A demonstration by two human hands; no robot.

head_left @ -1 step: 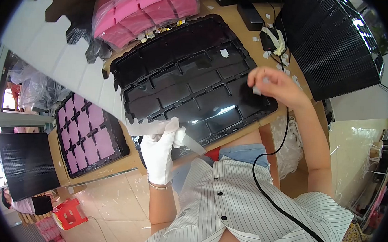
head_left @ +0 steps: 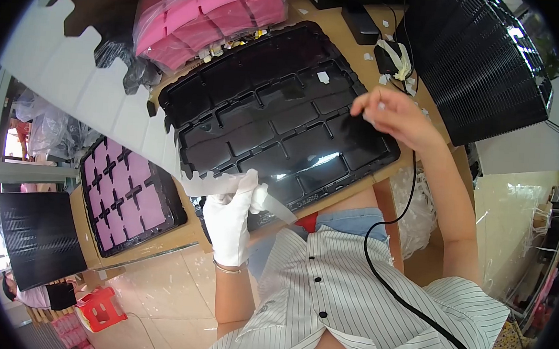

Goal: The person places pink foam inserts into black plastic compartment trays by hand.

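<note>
A long white toothed strip (head_left: 91, 90) runs from the upper left of the frame down to the centre, and its lower end is at the near edge of a big black tray (head_left: 277, 116) with many shallow compartments. Almost all compartments that I can see are empty; one at the upper right holds a small white scrap (head_left: 323, 77). A second black tray (head_left: 129, 193), at the left, holds pink pads in its compartments, around a dozen, but the exact count is hard to make out. Two stacks of black ribbed trays are cut off by the frame, one at the upper right (head_left: 488, 66) and one at the lower left (head_left: 38, 239). A clear bag of pink foam pieces (head_left: 203, 13) lies at the top. The left hand (head_left: 231, 216), in a white glove, is closed on the end of the strip and on a thin pale piece. The right hand (head_left: 390, 114), bare, pinches something small over the tray's right side; what it is I cannot tell.
</note>
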